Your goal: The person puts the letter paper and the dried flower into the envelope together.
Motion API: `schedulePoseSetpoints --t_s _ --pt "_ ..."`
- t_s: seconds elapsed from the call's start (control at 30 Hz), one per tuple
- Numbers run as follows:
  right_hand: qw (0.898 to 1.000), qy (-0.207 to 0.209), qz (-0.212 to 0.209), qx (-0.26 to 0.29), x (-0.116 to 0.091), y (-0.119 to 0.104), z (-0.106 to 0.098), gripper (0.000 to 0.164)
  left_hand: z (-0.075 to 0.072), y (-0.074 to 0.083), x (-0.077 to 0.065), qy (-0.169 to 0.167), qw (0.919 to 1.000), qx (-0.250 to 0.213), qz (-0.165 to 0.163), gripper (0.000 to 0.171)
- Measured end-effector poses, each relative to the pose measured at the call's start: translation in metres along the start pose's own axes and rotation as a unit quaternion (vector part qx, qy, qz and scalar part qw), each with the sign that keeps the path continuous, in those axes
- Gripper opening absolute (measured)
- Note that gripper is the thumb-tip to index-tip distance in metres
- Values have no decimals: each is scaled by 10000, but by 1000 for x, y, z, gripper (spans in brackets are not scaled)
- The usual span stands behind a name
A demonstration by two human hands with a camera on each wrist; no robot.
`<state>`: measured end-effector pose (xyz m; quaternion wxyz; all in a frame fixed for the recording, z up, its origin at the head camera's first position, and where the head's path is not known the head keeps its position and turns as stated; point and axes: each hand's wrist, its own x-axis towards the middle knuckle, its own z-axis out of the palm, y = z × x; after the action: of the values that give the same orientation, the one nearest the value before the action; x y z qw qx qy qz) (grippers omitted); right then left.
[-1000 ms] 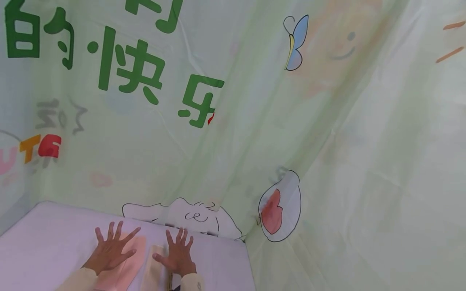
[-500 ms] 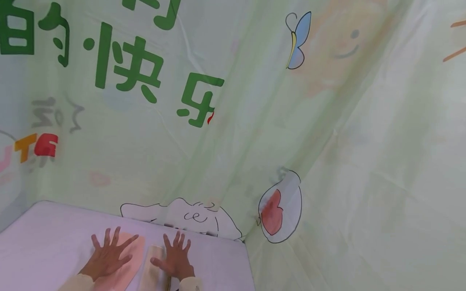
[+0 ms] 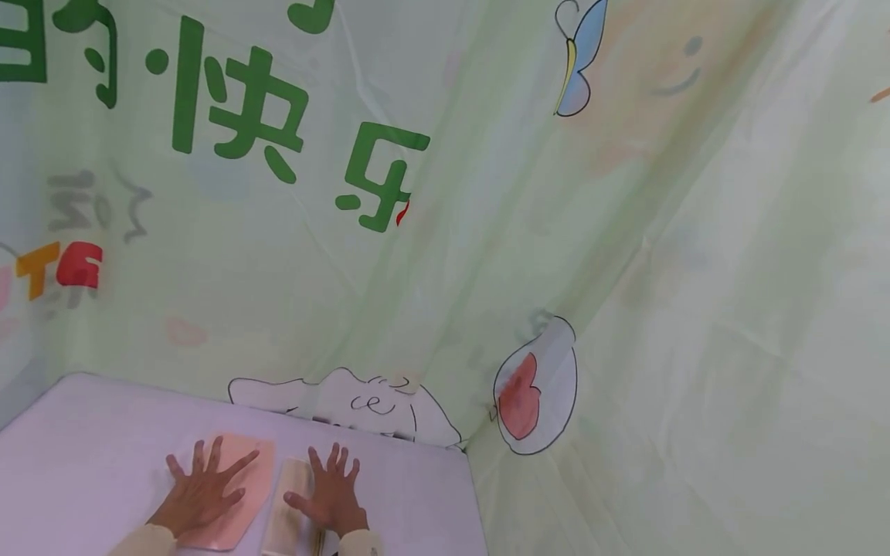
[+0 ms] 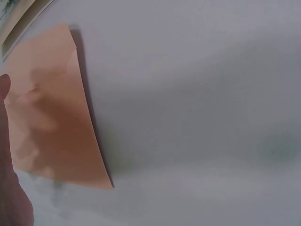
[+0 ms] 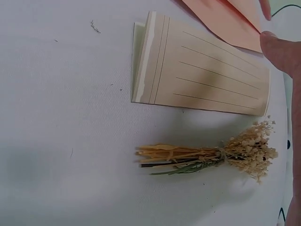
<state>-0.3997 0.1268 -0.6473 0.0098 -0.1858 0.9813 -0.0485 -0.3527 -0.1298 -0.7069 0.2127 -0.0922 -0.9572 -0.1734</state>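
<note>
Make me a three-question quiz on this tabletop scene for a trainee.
1. True or false: the left hand has its fingers spread.
2. Fill in: the cream paper is printed with ____.
3. In the right wrist view, what lies between the pink paper and the dried flower bunch: (a) scissors, (b) the cream paper or (c) a cup?
Key: 1 true; 2 lines; 3 b.

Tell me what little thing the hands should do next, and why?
Maybe the right hand should pinch the lined paper by its edge. That hand is spread and seems to hold nothing, and in the head view its thumb reaches over the paper, which lies between the pink envelope and the dried flowers.
</note>
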Motion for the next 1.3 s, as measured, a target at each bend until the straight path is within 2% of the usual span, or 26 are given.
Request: schedulePoseSetpoints --t_s 0.17,0.37,0.47,0.57,0.77,0.83,0.97,1.07,1.13,1.23,1.3 --pt "9999 96 -34 66 -1 0 0 90 6 -3 -3 -234 9996 -58 -152 92" --pt "9998 114 -92 124 -1 -1 2 90 8 -3 -7 -387 9989 -85 -242 64" --pt "9997 148 -108 139 -1 -2 3 90 6 -2 -10 -430 9985 -139 -297 59" --pt "9996 205 -141 147 -2 -3 3 90 -1 3 -13 -522 9975 -290 -372 57" --pt "9993 300 -192 140 -10 -9 4 88 -25 17 -15 -672 9957 -422 -488 51" --pt "9994 295 -140 118 -12 -10 6 87 -24 16 -14 -688 9956 -384 -499 49" --pt "9993 370 -13 -41 -13 -12 16 83 -8 7 -13 -677 9959 -322 -499 50" --pt "9963 776 -49 -371 -16 -14 27 71 5 -1 -13 -663 9964 -278 -440 50" --pt "9893 1355 -124 -531 -20 -15 34 58 11 -4 -14 -640 9970 -208 -380 50" --pt "9687 2414 -260 -518 -27 -19 41 33 13 -5 -15 -684 9972 -94 -296 50" --pt "9563 2892 -259 -344 -33 -23 42 18 9 -2 -16 -672 9974 -78 -250 54"
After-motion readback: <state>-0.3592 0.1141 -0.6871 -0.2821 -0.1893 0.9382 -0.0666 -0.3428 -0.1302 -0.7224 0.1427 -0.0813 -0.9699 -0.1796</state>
